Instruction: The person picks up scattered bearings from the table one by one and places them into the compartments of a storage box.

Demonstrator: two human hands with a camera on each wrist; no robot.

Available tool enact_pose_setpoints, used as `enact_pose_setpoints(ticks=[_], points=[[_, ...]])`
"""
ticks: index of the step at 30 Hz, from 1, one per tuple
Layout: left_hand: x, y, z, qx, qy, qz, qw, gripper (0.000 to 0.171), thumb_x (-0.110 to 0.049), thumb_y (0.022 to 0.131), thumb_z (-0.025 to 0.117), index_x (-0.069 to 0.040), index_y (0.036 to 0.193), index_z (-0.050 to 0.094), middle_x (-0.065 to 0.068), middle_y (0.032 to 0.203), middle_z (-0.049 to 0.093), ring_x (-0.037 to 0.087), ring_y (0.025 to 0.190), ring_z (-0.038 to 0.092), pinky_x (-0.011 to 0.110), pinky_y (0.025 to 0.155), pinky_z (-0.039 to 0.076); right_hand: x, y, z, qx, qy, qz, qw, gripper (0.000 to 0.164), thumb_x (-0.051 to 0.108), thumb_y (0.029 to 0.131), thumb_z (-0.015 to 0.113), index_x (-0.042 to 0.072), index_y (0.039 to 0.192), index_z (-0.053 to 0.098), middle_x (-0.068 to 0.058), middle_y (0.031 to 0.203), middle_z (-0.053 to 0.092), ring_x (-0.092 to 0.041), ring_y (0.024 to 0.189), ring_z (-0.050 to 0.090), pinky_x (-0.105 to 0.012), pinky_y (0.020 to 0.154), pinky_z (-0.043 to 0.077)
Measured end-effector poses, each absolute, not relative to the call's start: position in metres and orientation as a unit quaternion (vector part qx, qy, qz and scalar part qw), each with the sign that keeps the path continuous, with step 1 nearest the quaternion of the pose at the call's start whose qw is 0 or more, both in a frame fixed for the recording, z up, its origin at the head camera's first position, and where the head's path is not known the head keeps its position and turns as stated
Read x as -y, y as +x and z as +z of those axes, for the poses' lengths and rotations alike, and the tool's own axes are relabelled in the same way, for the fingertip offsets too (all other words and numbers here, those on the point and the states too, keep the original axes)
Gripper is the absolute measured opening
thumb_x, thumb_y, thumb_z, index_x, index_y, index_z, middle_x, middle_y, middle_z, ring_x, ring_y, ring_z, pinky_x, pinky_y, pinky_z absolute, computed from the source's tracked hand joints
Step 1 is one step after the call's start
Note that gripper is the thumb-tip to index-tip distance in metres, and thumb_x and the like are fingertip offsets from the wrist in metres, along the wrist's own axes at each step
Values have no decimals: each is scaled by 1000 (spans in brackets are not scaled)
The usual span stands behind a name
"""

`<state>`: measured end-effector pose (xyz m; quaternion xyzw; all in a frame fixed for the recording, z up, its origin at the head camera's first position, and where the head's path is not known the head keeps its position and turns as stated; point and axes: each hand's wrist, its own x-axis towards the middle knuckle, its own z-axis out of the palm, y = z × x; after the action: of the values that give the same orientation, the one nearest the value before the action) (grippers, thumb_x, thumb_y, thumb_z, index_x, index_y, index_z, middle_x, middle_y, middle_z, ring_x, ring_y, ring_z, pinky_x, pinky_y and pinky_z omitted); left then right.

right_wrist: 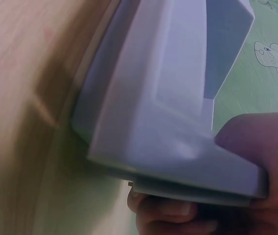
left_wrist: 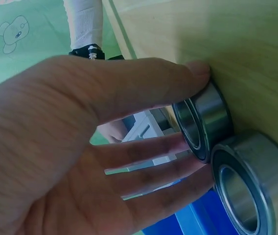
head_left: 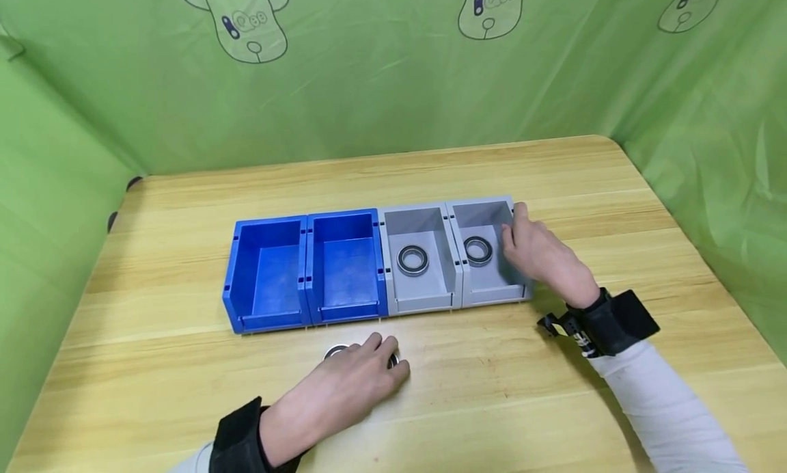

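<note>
A glossy green fabric curtain point(head_left: 393, 97) spans the top of the head view and both sides. Three outlined cartoon animal heads point(head_left: 249, 22) run along its upper edge. Below lies a pale yellow wood-grain tabletop point(head_left: 522, 391), with two small dark rounded pieces point(head_left: 134, 182) at its upper-left edge.

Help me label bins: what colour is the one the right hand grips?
The bin is grey, best seen in the head view.

Includes two steel bearings point(left_wrist: 256, 181) lying flat, side by side, at six o'clock; also an upright grey bin point(head_left: 494, 295) at three.
</note>
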<state>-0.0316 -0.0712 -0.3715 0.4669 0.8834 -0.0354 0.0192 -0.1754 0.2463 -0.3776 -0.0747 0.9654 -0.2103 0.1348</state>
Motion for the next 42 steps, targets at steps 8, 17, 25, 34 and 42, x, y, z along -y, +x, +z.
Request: enact_pose_setpoints(ticks=[8,17,25,34,42], points=[[70,-31,-370,-877,477,-62,9,28,-4,78,76,-18,102,71,1,93,60,13,75,49,22,51,41,-247,-176,-378,-965,-75,-212,135,31,19,108,27,-8,121,32,-8,67,44,-23,52,49,-35,45,37],[68,-31,-368,-860,503,-84,14,35,-12,69,80,-19,102,69,-1,94,57,13,77,47,20,55,42,-247,-176,-378,-966,-76,-208,134,30,19,108,27,-7,119,32,-7,66,43,-22,52,48,-34,46,37],[73,-36,-358,-871,489,-52,16,26,-12,81,72,-15,106,71,2,94,61,15,81,55,20,53,46,-247,-176,-379,-966,-75,-210,133,31,21,108,26,-8,121,32,-8,68,44,-22,53,49,-34,46,38],[83,-49,-338,-881,470,-37,44,43,-10,80,77,-10,123,71,10,109,65,19,93,59,21,65,54,-247,-175,-377,-964,-71,-215,141,36,21,108,25,-9,127,30,-10,69,44,-24,55,49,-35,48,37],[96,-70,-323,-883,469,-20,27,38,-11,89,72,-8,126,71,13,109,64,22,91,58,22,62,53,-246,-175,-378,-966,-72,-210,135,37,21,108,26,-10,128,30,-13,70,46,-26,57,50,-35,49,37]])
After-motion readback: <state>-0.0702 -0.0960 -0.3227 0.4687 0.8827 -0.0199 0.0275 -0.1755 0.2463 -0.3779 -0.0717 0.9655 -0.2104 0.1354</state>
